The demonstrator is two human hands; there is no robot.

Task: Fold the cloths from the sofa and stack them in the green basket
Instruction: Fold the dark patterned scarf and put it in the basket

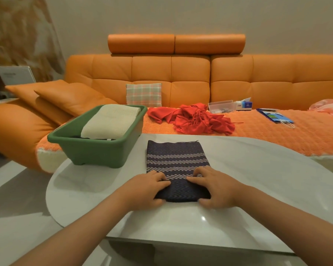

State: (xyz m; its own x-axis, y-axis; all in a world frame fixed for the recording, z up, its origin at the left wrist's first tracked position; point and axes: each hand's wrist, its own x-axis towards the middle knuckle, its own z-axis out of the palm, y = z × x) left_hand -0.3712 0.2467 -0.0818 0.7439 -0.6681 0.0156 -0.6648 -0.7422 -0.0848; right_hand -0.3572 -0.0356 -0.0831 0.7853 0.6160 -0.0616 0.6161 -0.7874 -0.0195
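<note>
The fingers (pixel 161 179) of the left hand (pixel 146 189) lie slightly bent on top of the near end of the dark patterned cloth (pixel 176 156), with the thumb tucked at its near edge, so the hand pinches that end. The right hand (pixel 217 189) mirrors it on the other side: its fingers rest on the top layer and its thumb is at the near edge, holding the same end. The fingertips of the two hands point toward each other and come close without touching. Between and under them the near end of the dark patterned cloth looks doubled over, thicker than the rest. The rest stretches away from the fingers as a flat rectangle with pale zigzag stripes, lying on the white bench (pixel 258 169). Just to the left of it on the bench stands the green basket (pixel 96 150), close to the cloth's far left corner but apart from it. A folded cream cloth (pixel 112 120) rests in it on top of something dark. Beyond the bench, on the orange throw (pixel 277 135) covering the sofa (pixel 171 73) seat, a red fringed cloth (pixel 196 120) lies crumpled in a heap. Behind it, a plaid cushion (pixel 144 94) leans against the backrest. Farther right sit a clear box (pixel 220 106), a tissue box (pixel 245 104), a blue paper bag (pixel 273 116), and a pink cloth (pixel 327 108) at the far edge.
</note>
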